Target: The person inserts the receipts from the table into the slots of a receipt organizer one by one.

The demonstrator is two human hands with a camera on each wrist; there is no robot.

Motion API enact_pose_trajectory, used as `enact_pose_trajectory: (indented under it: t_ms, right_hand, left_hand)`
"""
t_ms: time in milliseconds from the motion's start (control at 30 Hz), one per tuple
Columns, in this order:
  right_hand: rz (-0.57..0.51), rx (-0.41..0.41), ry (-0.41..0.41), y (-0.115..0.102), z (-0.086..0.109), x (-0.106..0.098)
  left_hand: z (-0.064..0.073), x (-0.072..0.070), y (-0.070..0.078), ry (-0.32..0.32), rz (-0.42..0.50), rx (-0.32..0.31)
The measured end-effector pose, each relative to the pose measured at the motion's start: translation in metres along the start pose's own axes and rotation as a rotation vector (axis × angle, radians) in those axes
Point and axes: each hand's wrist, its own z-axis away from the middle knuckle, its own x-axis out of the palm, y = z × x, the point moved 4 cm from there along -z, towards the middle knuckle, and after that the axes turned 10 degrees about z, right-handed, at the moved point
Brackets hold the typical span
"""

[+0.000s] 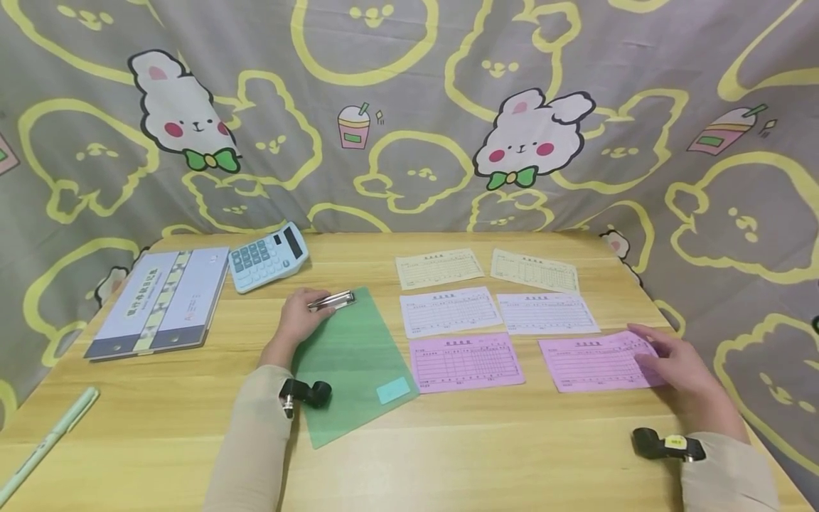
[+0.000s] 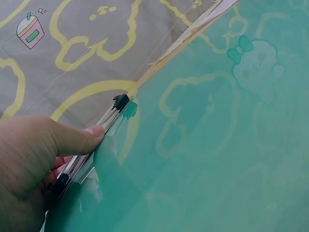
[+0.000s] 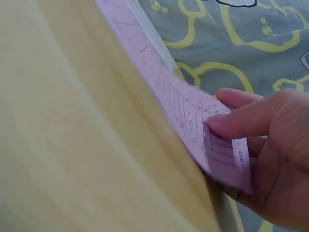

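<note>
A green translucent clipboard [image 1: 358, 355] lies slanted in the middle of the table, a pale blue-green label [image 1: 393, 390] near its lower right corner. My left hand [image 1: 304, 316] grips its metal clip [image 1: 333, 301] at the top. In the left wrist view the thumb lies over the clip [image 2: 91, 150], with fingers beneath. My right hand [image 1: 678, 363] pinches the right end of a pink printed form [image 1: 589, 364]. The right wrist view shows thumb on top of the form [image 3: 188, 121] and fingers behind; its end bends up off the wood.
Another pink form [image 1: 467, 364], two white forms [image 1: 450, 313] and two cream forms [image 1: 440, 268] lie in rows right of the clipboard. A light blue calculator [image 1: 267, 257], a notebook [image 1: 163, 299] and a pale green pen [image 1: 47, 446] lie left. A patterned curtain [image 1: 409, 171] hangs behind the table.
</note>
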Motion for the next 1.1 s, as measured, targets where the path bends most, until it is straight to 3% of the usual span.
enact_pose_trajectory:
  t_ms: [133,300,533,667,800,867,933,1100]
  right_hand:
    - [0.019,0.034,0.012,0.001,0.006,-0.01]
    - [-0.049,0.076,-0.017,-0.003,0.014,-0.022]
    - [-0.256,0.132,-0.035,0.006,0.009,-0.042]
    - [-0.336,0.144,0.002,0.032,-0.004,-0.041]
    - [-0.56,0.043,0.026,0.047,-0.027,-0.032]
    - [-0.646,-0.03,0.028,0.037,-0.037,-0.026]
    - [-0.705,-0.098,0.032,0.014,-0.045,-0.019]
    - [-0.76,-0.21,-0.032,-0.092,-0.05,-0.011]
  left_hand:
    - [0.0,-0.001,0.002,-0.014,0.014,-0.008]
    - [0.001,-0.002,-0.002,-0.039,0.038,-0.031]
    - [0.0,-0.004,-0.002,-0.053,0.059,-0.027]
    - [0.0,-0.006,-0.002,-0.063,0.069,-0.024]
    - [0.001,-0.008,-0.003,-0.068,0.064,-0.021]
    - [0.001,-0.008,-0.003,-0.072,0.061,-0.021]
    - [0.001,-0.008,-0.003,-0.078,0.06,-0.027]
    - [0.002,-0.01,-0.004,-0.088,0.068,-0.055]
